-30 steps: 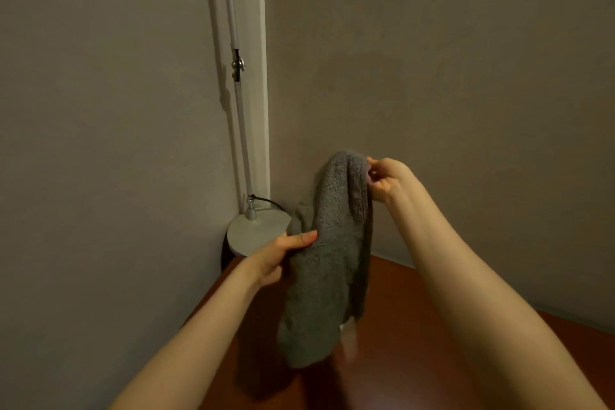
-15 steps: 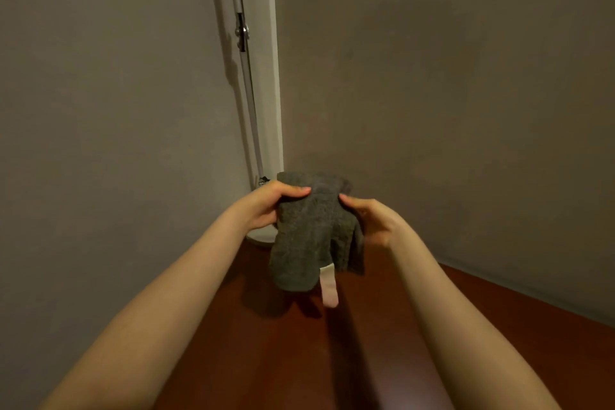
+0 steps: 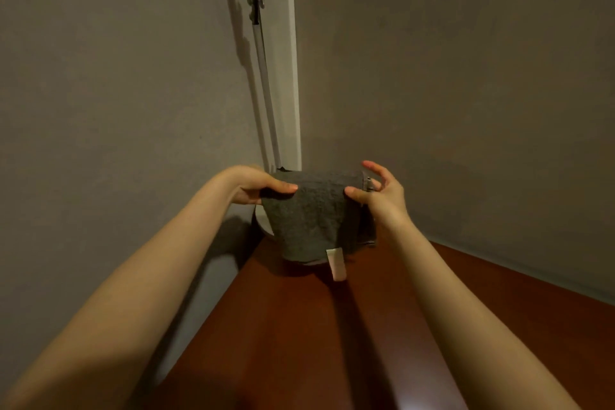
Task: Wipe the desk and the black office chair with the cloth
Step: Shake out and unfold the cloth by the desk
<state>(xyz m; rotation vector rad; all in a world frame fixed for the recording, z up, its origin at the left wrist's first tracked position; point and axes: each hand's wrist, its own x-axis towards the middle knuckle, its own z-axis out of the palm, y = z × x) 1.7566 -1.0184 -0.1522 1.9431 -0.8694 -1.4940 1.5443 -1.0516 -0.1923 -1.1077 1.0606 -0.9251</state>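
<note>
So, my left hand (image 3: pixel 256 188) and right hand (image 3: pixel 379 196) each pinch a top corner of the folded cloth (image 3: pixel 309 220), which hangs over the surface (image 3: pixel 332 326) at its far-left corner, perhaps touching it; I'd lay it flat, then press evenly.

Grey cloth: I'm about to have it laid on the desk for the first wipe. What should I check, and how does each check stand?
1. Both hands hold the grey terry cloth: ok. The left hand pinches its left top corner, the right hand its right.
2. Cloth folded to a pad: ok, doubled layers show at its right edge.
3. Cloth flat on the reddish-brown wooden desk: not ok, it hangs from the hands.
4. The white care label is tucked away: not ok, it dangles below.
5. The white round lamp base is out of the path: cannot tell, mostly hidden.
</note>
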